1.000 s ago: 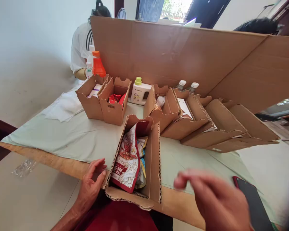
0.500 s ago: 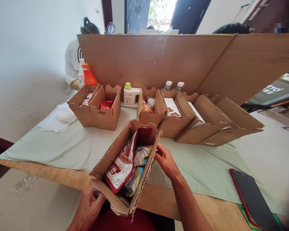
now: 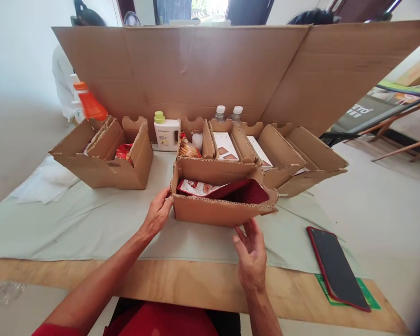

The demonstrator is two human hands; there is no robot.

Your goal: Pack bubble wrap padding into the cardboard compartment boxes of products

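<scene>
An open cardboard box (image 3: 210, 211) lies crosswise before me, in front of the row of other boxes. Inside it rests a dark red and white snack pouch (image 3: 203, 187); whatever lies beneath is hidden by the near wall. My left hand (image 3: 157, 212) grips the box's left end, with its fingertips partly out of sight. My right hand (image 3: 251, 252) is at the lower right of the box, fingers curled up against its bottom edge and thumb apart. Whether the box touches the cloth I cannot tell.
Several cardboard boxes (image 3: 126, 172) stand along the table. Behind them are a white bottle with a green cap (image 3: 166, 135), an orange bottle (image 3: 91, 103) and two clear bottles. A cardboard screen (image 3: 210, 70) rises at the back. A phone (image 3: 338, 266) lies right. People sit beyond.
The box has swung from pointing away from me to lying crosswise, and has moved forward and right towards the row. Both hands have moved with it. My view has shifted.
</scene>
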